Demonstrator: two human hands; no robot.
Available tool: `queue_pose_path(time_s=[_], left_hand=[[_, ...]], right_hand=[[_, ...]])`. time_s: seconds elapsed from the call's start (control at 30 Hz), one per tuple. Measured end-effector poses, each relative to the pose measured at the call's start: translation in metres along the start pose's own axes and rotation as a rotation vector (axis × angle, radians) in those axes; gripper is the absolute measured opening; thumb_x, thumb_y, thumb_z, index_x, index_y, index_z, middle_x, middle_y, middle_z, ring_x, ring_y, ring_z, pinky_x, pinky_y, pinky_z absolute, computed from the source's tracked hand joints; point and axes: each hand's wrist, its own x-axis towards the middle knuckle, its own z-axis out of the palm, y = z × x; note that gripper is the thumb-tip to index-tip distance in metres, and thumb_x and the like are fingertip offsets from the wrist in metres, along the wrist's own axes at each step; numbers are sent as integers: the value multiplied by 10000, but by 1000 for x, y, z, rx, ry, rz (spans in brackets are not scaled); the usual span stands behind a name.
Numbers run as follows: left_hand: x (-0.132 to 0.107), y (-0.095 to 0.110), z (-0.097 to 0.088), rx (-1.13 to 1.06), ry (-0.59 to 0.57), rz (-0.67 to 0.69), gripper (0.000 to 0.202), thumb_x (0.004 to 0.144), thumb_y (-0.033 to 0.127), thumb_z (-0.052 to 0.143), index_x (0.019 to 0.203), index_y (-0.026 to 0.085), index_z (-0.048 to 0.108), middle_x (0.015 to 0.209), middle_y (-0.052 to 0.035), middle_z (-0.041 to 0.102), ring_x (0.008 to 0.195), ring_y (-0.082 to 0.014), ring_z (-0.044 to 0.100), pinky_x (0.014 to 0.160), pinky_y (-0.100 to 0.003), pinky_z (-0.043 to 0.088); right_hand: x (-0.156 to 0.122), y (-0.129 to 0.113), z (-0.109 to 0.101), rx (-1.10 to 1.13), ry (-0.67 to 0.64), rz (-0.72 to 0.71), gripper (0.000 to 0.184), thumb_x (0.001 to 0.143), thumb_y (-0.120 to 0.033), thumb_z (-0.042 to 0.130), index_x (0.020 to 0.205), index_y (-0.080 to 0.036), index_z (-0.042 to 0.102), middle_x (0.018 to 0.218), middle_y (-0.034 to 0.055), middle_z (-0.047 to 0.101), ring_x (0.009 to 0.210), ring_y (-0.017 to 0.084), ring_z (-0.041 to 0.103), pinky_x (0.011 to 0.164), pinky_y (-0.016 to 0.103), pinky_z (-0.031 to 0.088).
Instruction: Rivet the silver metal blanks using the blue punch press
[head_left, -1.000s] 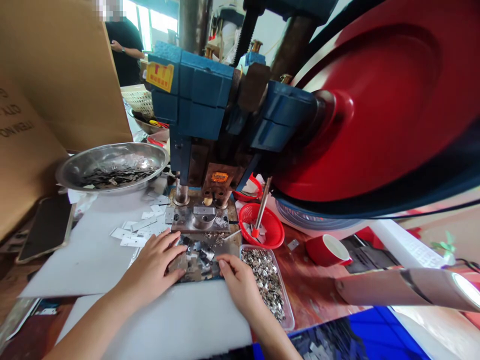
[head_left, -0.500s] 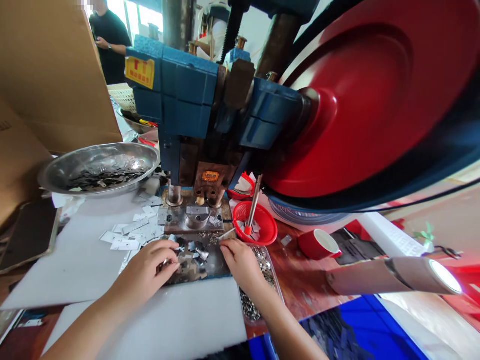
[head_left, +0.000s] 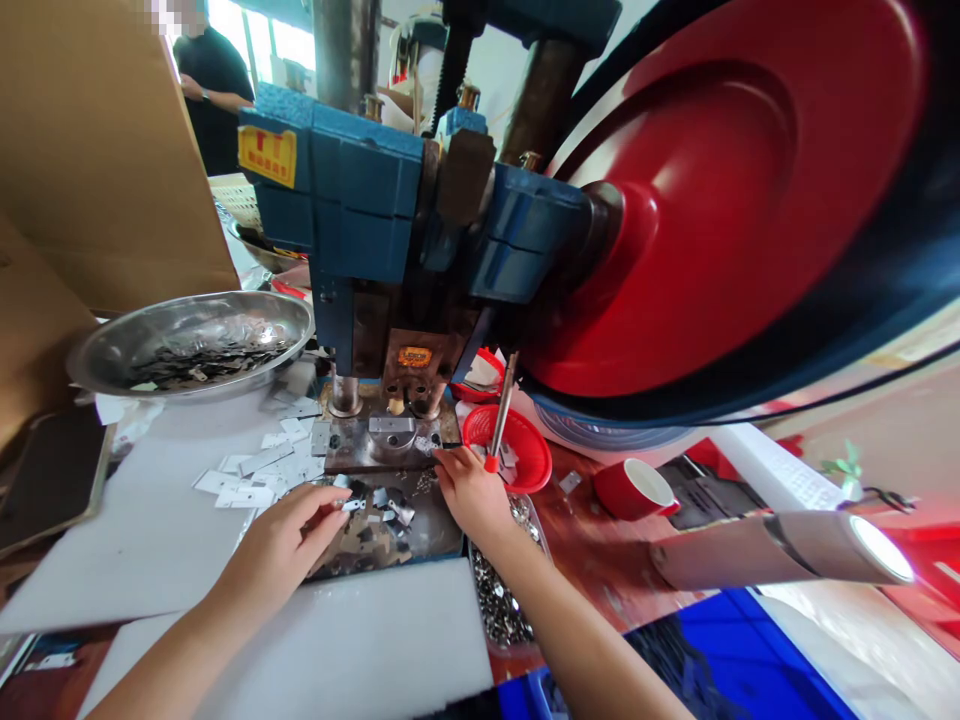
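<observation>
My left hand [head_left: 289,535] is closed, thumb and fingers pinching a small flat metal piece [head_left: 354,506] above the press's front plate. Bent metal bits and scraps [head_left: 394,510] lie on that plate. My right hand [head_left: 476,497] is closed at the right side of the steel die [head_left: 391,440], fingertips together near its base. Whatever those fingertips hold is hidden. On the die top rests a flat metal strip [head_left: 391,425]. The blue punch press [head_left: 367,190] rises above both hands, its ram raised over the die.
Left of the die lie loose metal plates [head_left: 244,480] and a steel bowl of parts [head_left: 191,345]. On the right are a red basket [head_left: 536,445], a clear tray of small parts [head_left: 499,605], a red mug [head_left: 634,488], a lamp [head_left: 780,550] and the big red flywheel [head_left: 750,220]. A person [head_left: 214,90] stands behind.
My right hand has moved up and forward toward the die, and the thin light rod at its fingertips no longer shows. The metal piece in my left fingers is now plainer. The view has shifted slightly.
</observation>
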Motion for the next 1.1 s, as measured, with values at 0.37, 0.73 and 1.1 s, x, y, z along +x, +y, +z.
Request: queue_pose_path(time_s=[0.37, 0.73, 1.1], left_hand=[[0, -2, 0, -26, 11, 60, 207, 904, 388, 475, 974, 284, 640, 974, -10, 642, 876, -154, 621, 755, -245, 491], [0, 1, -2, -53, 25, 7, 209, 877, 420, 507, 921, 282, 658, 921, 1, 668, 811, -149, 638, 672, -223, 514], [14, 24, -28, -223, 53, -241, 298, 799, 484, 567, 955, 260, 687, 912, -14, 715, 789, -195, 675, 641, -261, 552]], right_hand=[[-2, 9, 11, 51, 111, -20, 222, 907, -204, 531, 1082, -217, 667, 1005, 45, 686, 914, 198, 623, 792, 276, 484], [-3, 10, 18, 84, 146, -51, 132, 900, -202, 554, 939, -233, 676, 940, 21, 680, 844, 184, 614, 723, 261, 458], [46, -11, -2, 466, 315, -62, 147, 856, -142, 522, 786, -198, 638, 786, 21, 611, 760, 157, 580, 709, 244, 457]])
